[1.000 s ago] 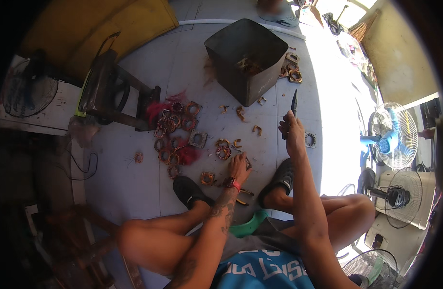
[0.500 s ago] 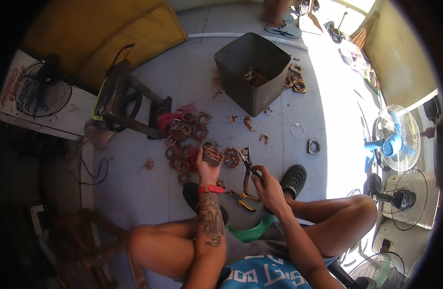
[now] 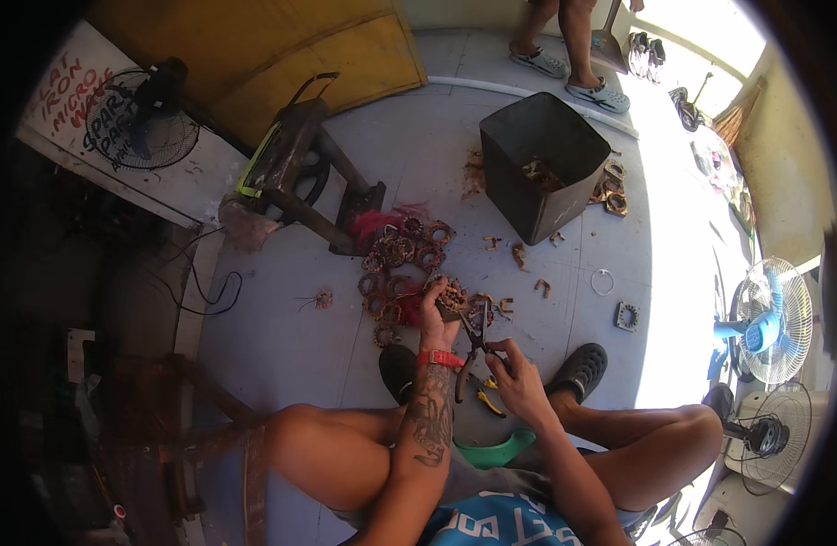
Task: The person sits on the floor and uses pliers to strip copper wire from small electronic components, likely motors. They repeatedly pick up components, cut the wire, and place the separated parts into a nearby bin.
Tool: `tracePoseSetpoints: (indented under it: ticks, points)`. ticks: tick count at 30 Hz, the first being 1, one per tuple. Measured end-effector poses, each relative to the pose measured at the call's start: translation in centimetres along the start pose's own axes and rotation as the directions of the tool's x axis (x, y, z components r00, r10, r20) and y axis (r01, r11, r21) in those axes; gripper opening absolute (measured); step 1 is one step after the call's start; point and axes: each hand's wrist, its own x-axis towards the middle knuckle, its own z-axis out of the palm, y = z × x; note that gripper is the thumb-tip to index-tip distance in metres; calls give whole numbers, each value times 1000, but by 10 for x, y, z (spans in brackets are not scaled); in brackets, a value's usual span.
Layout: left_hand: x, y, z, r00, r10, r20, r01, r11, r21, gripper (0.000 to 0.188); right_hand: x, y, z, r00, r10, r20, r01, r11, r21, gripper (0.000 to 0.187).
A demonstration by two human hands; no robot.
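Note:
Between the fingers of my left hand is a motor stator with copper windings. A red watch strap is around that wrist. Closed on one handle of a pair of long-jawed pliers is my right hand. The pliers' handles are spread, and their jaws are beside the stator; I cannot tell whether they touch it. Beyond my left hand lies a heap of copper-wound stators with some red material. Another tool with yellow handles lies on the floor below the pliers.
A dark square bin stands ahead, with cut copper pieces near it. A single bare stator lies to the right. At left is a metal stand; fans line the right. A person's legs show at the far side.
My view has swung left, so the scene sits farther right. The pliers' jaws have come closer to the stator in my left hand. More of the standing person shows.

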Motion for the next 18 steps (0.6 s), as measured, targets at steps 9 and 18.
tracePoseSetpoints:
  ticks: [9, 18]
  points:
    - [1, 3, 2, 996, 15, 87, -58, 853, 518, 15, 13, 10, 4, 949, 182, 258, -297, 792, 533, 21]
    - [5, 18, 18, 980, 120, 161, -152, 968, 201, 19, 27, 20, 40, 997, -57, -52, 73, 908, 412, 25]
